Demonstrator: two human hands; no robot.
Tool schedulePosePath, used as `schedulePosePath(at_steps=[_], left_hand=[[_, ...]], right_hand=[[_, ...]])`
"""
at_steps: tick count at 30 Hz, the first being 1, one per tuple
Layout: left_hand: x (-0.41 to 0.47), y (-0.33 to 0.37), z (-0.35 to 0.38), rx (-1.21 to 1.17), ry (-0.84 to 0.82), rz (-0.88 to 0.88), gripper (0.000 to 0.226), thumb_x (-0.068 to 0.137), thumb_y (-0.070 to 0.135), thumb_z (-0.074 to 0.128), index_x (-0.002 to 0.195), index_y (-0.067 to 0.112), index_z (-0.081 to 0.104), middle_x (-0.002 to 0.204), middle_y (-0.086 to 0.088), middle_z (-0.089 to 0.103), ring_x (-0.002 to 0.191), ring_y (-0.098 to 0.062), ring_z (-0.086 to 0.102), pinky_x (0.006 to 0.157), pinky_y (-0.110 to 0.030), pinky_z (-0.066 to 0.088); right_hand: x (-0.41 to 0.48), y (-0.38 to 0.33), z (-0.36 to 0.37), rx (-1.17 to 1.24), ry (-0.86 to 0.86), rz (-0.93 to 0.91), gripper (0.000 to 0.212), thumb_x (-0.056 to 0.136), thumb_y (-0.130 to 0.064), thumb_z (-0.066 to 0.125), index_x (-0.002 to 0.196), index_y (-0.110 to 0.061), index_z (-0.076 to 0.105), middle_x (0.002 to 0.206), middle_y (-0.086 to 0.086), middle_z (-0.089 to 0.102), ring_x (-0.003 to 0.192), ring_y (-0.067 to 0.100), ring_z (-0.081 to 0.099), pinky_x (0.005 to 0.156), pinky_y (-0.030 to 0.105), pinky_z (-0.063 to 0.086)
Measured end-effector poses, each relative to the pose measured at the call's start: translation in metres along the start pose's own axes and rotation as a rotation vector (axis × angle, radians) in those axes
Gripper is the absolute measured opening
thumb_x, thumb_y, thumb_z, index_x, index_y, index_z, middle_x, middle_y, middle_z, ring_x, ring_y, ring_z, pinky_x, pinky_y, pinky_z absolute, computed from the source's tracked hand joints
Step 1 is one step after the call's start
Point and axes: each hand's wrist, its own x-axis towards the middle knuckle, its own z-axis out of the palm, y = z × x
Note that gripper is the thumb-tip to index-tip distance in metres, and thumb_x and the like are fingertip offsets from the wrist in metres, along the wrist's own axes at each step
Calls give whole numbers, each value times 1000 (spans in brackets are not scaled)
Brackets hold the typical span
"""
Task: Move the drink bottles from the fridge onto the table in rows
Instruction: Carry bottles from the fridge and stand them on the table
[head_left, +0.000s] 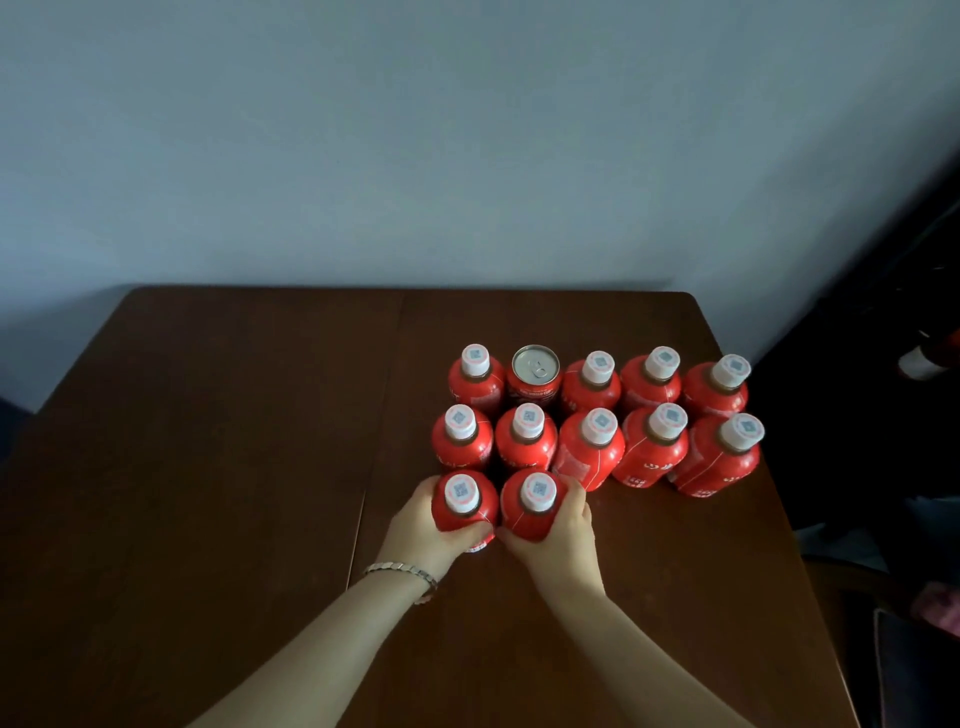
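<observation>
The left hand (418, 532) grips a red white-capped plastic drink bottle (462, 493); the right hand (566, 535) grips a second red bottle (536, 491) just beside it, both upright on the dark brown wooden table (208, 441), in front of two rows of like bottles, a red metal can (535, 371) in the farthest

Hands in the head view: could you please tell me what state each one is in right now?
Left hand: grips the left front bottle.
Right hand: grips the right front bottle.
</observation>
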Motion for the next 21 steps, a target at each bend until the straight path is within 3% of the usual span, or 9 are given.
schedulePosePath(at_steps=[3, 8, 10, 12, 14, 15, 17, 19, 21], left_hand=[[2, 5, -6, 10, -29, 27, 62, 64, 19, 82, 119, 21, 53, 111, 0, 63, 104, -19, 60, 93, -43, 49], [-2, 11, -6, 56, -44, 25, 65, 68, 16, 79, 126, 16, 50, 120, -4, 61, 111, -22, 56, 98, -43, 45], [-8, 11, -3, 73, -31, 14, 66, 72, 18, 76, 130, 15, 45, 125, -6, 59, 115, -23, 54, 100, -39, 42], [-18, 11, 0, 181, 1, -54, 67, 78, 27, 71, 134, 11, 38, 129, -9, 55, 118, -25, 52, 99, -34, 40], [-29, 14, 3, 375, 26, -156, 62, 83, 39, 61, 130, 7, 37, 125, -13, 56, 114, -29, 54, 94, -35, 43], [-37, 17, 3, 464, 18, -184, 54, 84, 41, 57, 123, 7, 42, 121, -13, 58, 109, -29, 56, 91, -36, 44], [-50, 22, 1, 598, -66, -154, 38, 85, 38, 51, 109, 8, 53, 112, -12, 62, 101, -28, 59, 84, -34, 45], [-59, 28, -1, 697, -181, -64, 34, 86, 34, 49, 96, 3, 59, 107, -17, 63, 97, -29, 60, 79, -32, 44], [-69, 37, -3, 766, -251, 38, 31, 88, 33, 48, 85, 4, 59, 103, -17, 65, 96, -28, 60, 78, -31, 44]], right_hand=[[5, -6, -1, -19, -38, 25, 88, 62, -23, 86, 132, -14, 33, 130, 9, 42, 117, 24, 50, 90, 31, 45], [3, -17, -7, -74, -84, 112, 102, 64, -21, 84, 141, -8, 19, 136, 15, 37, 122, 30, 47, 97, 40, 44], [1, -22, -14, -186, -167, 182, 104, 68, -20, 81, 145, -8, 11, 138, 15, 35, 123, 31, 47, 96, 40, 44], [-5, -23, -23, -385, -297, 262, 90, 73, -18, 76, 142, -4, 20, 133, 13, 41, 117, 27, 53, 89, 34, 48], [-13, -27, -35, -574, -438, 261, 43, 77, -19, 72, 111, -5, 50, 101, 7, 56, 82, 16, 62, 65, 23, 50], [-18, -29, -41, -654, -495, 234, 23, 78, -21, 70, 87, -11, 51, 82, 1, 55, 65, 10, 55, 54, 19, 45], [-28, -36, -51, -797, -560, 187, 31, 82, -28, 66, 67, -16, 42, 66, -2, 46, 54, 7, 44, 46, 18, 33], [-38, -46, -64, -879, -579, 118, 23, 85, -33, 61, 81, -11, 53, 79, -1, 53, 66, 11, 51, 51, 19, 36], [-50, -54, -77, -922, -559, 64, 39, 88, -35, 58, 116, -8, 55, 111, 4, 58, 99, 19, 57, 73, 24, 47]])
